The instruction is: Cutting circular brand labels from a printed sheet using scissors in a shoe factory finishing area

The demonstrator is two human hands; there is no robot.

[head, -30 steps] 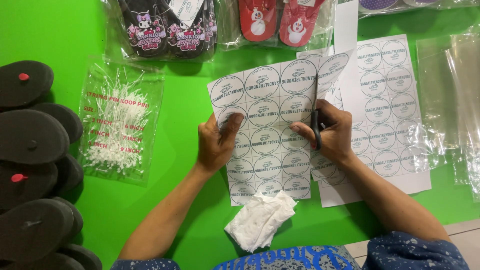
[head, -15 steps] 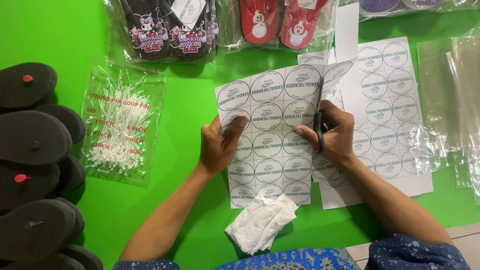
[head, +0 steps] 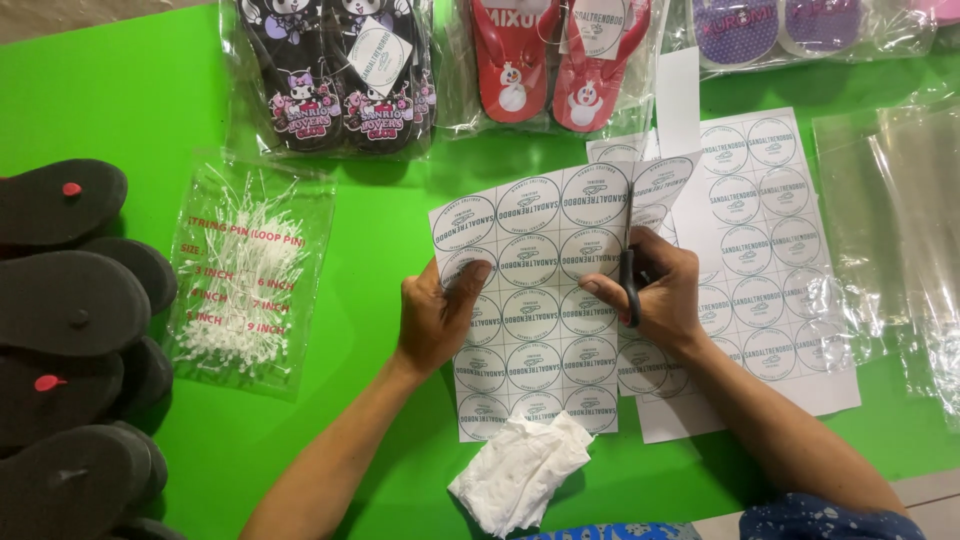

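Observation:
A white sheet of round printed stickers [head: 540, 300] lies on the green table [head: 360, 250]. My left hand [head: 435, 315] presses on its left side, thumb on a sticker. My right hand [head: 655, 290] grips black-handled scissors [head: 629, 290], whose blade runs up along a cut between sticker columns. The strip [head: 660, 185] to the right of the cut bends away from the sheet. A second sticker sheet [head: 765, 250] lies under and to the right of my right hand.
A crumpled white tissue [head: 520, 470] lies near the front edge. A clear bag of white loop pins [head: 245, 270] sits left, beside stacked black soles [head: 70, 300]. Bagged black sandals [head: 340, 70], red sandals [head: 555, 60] and purple sandals [head: 760, 25] line the back. Clear plastic bags [head: 900, 220] lie right.
My right hand with the scissors has shifted slightly toward me along the cut, and the right strip has parted a little more. My left hand stays on the sheet.

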